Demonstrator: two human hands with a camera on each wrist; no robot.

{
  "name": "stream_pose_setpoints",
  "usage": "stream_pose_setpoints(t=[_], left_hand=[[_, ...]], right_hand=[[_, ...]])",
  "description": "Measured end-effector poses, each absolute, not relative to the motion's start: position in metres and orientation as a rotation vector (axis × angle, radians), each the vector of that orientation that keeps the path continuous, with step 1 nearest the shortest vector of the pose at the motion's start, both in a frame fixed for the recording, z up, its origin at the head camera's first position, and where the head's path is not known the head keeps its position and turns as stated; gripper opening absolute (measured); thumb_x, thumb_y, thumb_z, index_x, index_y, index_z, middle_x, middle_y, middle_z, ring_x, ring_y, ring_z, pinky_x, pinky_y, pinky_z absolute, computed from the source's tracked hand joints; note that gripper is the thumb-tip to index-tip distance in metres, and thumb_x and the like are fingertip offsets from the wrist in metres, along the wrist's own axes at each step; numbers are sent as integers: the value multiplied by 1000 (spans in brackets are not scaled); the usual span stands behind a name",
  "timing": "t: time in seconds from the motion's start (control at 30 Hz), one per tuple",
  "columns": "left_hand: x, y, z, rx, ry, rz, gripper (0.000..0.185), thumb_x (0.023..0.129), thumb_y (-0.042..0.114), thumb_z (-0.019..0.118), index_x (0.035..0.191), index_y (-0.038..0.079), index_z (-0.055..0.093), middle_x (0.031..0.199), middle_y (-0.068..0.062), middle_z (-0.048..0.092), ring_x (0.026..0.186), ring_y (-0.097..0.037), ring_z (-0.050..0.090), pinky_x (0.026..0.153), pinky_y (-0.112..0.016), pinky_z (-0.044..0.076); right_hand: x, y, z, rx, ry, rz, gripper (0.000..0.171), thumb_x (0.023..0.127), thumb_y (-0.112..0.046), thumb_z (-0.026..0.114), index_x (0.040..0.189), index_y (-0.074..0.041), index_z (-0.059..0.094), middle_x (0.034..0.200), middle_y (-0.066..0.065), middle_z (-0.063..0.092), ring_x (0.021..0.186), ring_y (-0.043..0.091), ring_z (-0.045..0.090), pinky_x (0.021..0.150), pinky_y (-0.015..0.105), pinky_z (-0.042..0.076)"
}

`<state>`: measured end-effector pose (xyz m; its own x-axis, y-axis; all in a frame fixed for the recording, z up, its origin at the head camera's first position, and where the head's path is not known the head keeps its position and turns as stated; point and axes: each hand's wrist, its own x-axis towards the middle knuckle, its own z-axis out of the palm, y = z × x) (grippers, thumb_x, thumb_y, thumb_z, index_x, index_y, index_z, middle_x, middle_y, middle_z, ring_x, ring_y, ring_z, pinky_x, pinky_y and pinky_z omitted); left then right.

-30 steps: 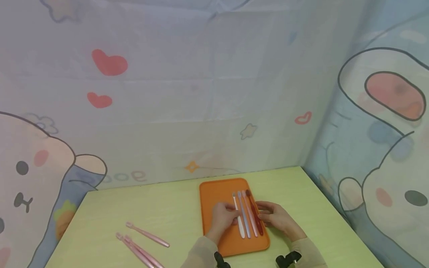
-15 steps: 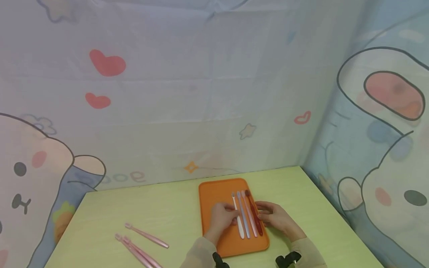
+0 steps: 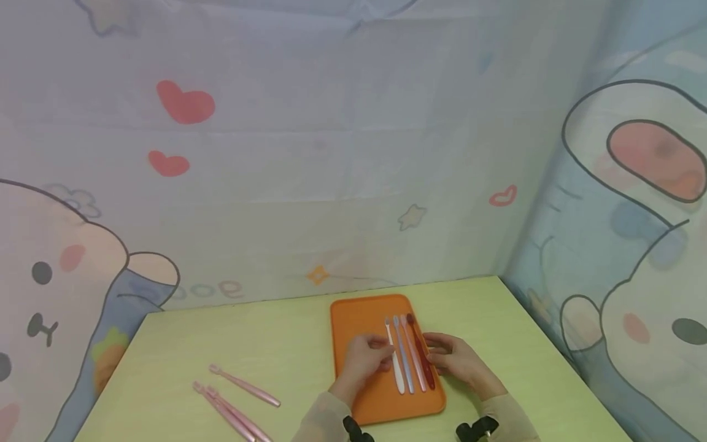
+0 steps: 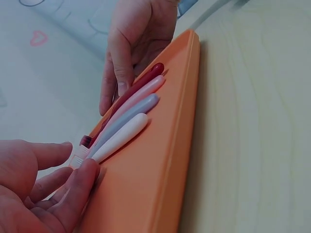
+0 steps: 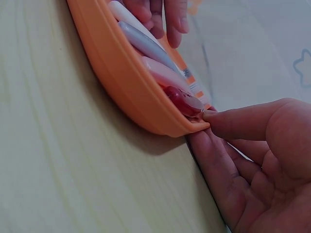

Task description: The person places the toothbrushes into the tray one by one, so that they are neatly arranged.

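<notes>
- Right hand (image 3: 458, 361) pinches tray (image 3: 353, 316) at its right edge, likely steadying it.
- Left hand (image 3: 363, 361) touches white brush (image 3: 399, 379), perhaps aligning it; cannot tell if gripped.

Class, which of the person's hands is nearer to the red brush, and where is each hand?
Right. The right hand is at the right edge of the tray, immediately beside the red brush; the left hand is farther left, by the white brush.
</notes>
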<state>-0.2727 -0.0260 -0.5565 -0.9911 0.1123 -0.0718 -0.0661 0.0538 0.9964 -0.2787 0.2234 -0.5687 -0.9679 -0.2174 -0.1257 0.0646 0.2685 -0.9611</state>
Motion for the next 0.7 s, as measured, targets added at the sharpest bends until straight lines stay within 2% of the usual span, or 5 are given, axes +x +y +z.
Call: stream_pose_setpoints(t=[0.17,0.37,0.57,0.7], left_hand=[[-270,-34,-554,51,2192,2090,33,95,2,76,124,-13,69,95,-11,74,79,-25,75,67,-37,66],[-269,-54,-552,69,2219,2103,34,95,3,76,125,-12,69,96,-13,73,75,-23,74,68,-36,65],[-260,-92,-538,75,2327,2067,37,95,6,77,127,-12,69,94,-15,73,76,-33,77,69,-40,66],[-249,-124,-531,61,2386,2086,36,95,4,77,125,-14,68,93,-16,71,74,-32,76,70,-40,66]], right_hand=[[-277,222,-566,-155,2308,-1769,57,99,-2,70,152,9,51,145,30,59,117,28,67,78,36,61],[-277,222,-566,-151,2305,-1770,57,99,-1,70,152,9,50,145,30,59,113,25,68,75,34,61],[-277,223,-567,-165,2291,-1780,58,99,-2,70,153,8,50,147,30,57,116,26,67,76,34,61],[-278,224,-570,-187,2297,-1774,59,100,-4,70,153,9,49,147,31,57,118,28,66,76,34,61]])
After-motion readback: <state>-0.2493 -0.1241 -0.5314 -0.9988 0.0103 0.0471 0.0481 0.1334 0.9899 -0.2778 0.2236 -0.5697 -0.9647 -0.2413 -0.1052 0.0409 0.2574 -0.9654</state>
